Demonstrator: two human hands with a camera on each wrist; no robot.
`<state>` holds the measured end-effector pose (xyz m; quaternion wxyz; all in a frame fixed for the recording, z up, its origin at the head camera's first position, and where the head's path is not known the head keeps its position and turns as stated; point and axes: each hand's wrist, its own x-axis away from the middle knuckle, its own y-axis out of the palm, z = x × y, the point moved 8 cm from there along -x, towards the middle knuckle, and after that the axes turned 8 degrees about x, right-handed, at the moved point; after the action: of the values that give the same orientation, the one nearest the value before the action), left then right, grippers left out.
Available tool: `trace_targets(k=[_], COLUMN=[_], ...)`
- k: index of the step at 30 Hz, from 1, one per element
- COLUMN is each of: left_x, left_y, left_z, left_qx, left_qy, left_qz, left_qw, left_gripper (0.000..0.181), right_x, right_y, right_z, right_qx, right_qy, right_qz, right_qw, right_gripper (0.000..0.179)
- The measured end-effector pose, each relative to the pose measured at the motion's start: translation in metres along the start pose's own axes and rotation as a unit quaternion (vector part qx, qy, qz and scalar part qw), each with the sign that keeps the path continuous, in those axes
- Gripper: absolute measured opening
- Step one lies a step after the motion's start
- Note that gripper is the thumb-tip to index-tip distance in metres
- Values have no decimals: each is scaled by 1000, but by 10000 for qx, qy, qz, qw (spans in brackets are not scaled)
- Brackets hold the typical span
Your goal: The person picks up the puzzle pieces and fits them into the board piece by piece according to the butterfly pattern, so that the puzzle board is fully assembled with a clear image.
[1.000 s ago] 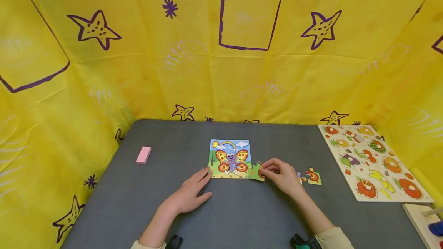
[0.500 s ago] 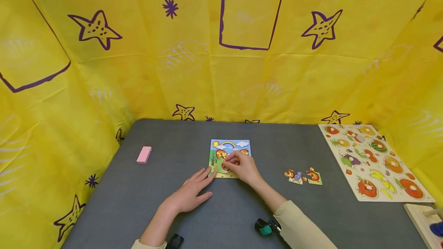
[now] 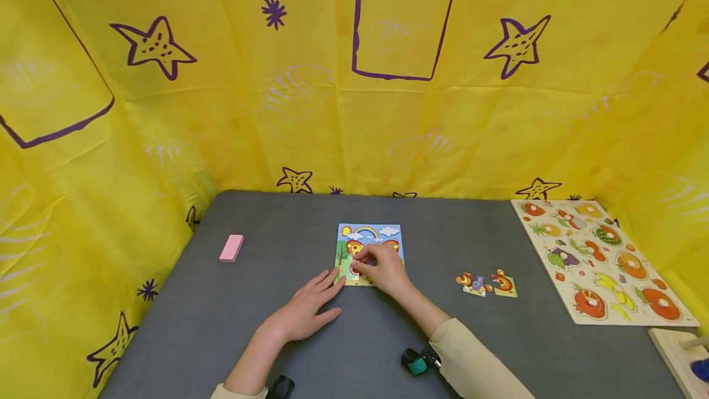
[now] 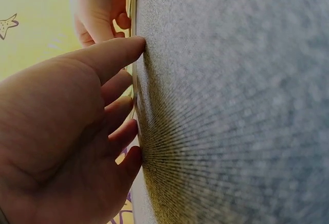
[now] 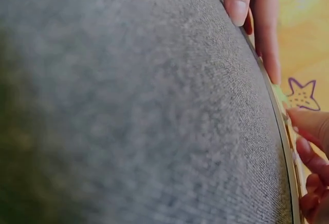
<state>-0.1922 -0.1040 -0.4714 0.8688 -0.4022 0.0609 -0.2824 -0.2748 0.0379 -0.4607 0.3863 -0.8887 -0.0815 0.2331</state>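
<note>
A square butterfly puzzle board [image 3: 386, 231] lies in the middle of the table. Over its lower left part my right hand [image 3: 382, 270] pinches a small puzzle piece [image 3: 351, 272] between thumb and fingertips, mostly covering the butterfly. My left hand [image 3: 307, 306] rests with fingers spread and nearly straight, its fingertips at the board's lower left corner. In the left wrist view the left hand [image 4: 77, 111] touches the table along the board's edge. Two more puzzle pieces, a butterfly-body piece [image 3: 477, 285] and a corner piece [image 3: 504, 283], lie to the right.
A pink block [image 3: 231, 248] lies at the left of the grey table [image 3: 277, 220]. At the right is a wooden fruit puzzle board [image 3: 581, 263], with part of a wooden toy [image 3: 672, 350] beyond its near edge. Yellow patterned cloth [image 3: 310, 128] hangs behind and at both sides.
My right hand has carried the puzzle piece leftward from beside the board onto its lower left part, then shifted slightly there. My left hand has stayed in place.
</note>
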Motion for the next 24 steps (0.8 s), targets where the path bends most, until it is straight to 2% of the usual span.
trace_targets(k=[7, 16, 21, 24], left_x=[0, 0, -1, -3], left_y=[-1, -2, -4, -4], left_z=[4, 4, 4, 7], left_qx=[8, 25, -104, -258], left_qy=[135, 70, 46, 96], left_qz=[152, 158, 171, 227], left_qw=[9998, 9998, 9998, 9994], left_gripper=[59, 59, 59, 59], right_x=[1, -1, -5, -7], right_y=[2, 3, 5, 6], right_z=[1, 3, 5, 7], right_qx=[393, 381, 414, 563], right_qy=[201, 583, 801, 1070], right_qz=[-82, -373, -572, -735], right_qw=[9990, 9969, 9943, 9899], right_gripper=[11, 12, 16, 18])
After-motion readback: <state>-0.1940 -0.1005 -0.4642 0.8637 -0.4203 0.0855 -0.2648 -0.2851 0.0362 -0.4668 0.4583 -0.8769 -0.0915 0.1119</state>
